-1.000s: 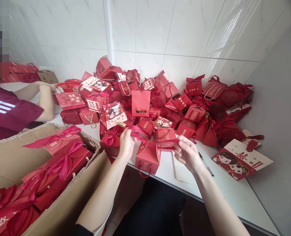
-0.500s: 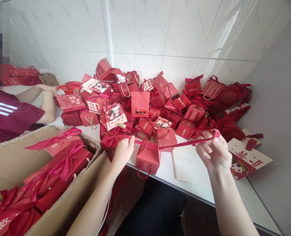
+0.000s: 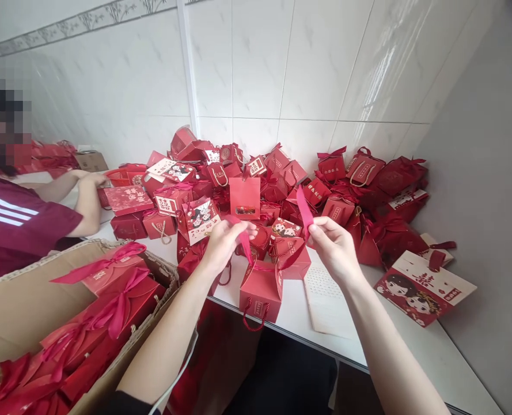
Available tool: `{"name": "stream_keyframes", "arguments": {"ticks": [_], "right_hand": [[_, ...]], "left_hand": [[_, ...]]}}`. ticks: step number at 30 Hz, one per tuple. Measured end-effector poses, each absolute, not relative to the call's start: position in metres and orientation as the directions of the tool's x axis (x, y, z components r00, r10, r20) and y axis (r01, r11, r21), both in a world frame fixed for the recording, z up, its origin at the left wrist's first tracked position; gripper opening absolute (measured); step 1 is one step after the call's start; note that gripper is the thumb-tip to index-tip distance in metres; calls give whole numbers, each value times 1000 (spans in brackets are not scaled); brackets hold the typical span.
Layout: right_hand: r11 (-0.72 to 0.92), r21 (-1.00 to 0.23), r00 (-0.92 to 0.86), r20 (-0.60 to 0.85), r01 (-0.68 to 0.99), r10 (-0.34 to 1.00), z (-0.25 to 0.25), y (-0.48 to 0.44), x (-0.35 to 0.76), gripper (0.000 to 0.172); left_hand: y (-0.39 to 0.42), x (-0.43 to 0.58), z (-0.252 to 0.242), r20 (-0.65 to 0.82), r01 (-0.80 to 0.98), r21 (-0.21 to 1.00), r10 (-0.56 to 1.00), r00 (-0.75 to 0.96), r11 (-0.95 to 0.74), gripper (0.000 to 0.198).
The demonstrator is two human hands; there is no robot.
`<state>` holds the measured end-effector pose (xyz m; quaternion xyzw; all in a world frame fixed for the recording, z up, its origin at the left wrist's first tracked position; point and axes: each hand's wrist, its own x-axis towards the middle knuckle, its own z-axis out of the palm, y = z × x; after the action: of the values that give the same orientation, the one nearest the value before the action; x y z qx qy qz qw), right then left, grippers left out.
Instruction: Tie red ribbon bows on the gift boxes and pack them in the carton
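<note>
A small red gift box (image 3: 260, 290) with a cord handle stands at the front edge of the white table (image 3: 411, 346). A red ribbon (image 3: 304, 210) runs through its top. My left hand (image 3: 223, 242) pinches the ribbon's left end just above the box. My right hand (image 3: 333, 248) pinches the right end, which sticks up. Both hands hover close over the box, a short way apart.
A big heap of red gift boxes and bags (image 3: 281, 184) fills the table's back. A flat printed box (image 3: 424, 285) lies at right, a white sheet (image 3: 327, 300) under my right hand. An open cardboard carton (image 3: 121, 357) with ribboned boxes sits at lower left. Another person's arm (image 3: 78, 196) works at left.
The ribbon was stretched wide, with my right hand far out to the right. Both hands have since come back together above the box, the ribbon ends lifted.
</note>
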<state>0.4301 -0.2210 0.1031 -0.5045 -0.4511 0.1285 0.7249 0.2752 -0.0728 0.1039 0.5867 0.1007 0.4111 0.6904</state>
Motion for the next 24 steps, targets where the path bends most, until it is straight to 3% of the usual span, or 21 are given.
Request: {"name": "stream_keyframes", "arguments": {"ticks": [5, 12, 16, 24], "right_hand": [[527, -833, 515, 529, 166, 675, 112, -194, 423, 27], [501, -845, 452, 528, 190, 719, 122, -177, 411, 32], [496, -835, 426, 548, 237, 719, 126, -175, 407, 31], [527, -756, 317, 646, 388, 694, 131, -176, 402, 24]], "left_hand": [[-78, 288, 114, 329, -493, 856, 573, 750, 154, 19], [-81, 292, 114, 300, -483, 853, 572, 764, 198, 22], [-82, 291, 114, 347, -504, 851, 562, 751, 148, 22], [-94, 284, 119, 451, -451, 885, 453, 769, -115, 19]]}}
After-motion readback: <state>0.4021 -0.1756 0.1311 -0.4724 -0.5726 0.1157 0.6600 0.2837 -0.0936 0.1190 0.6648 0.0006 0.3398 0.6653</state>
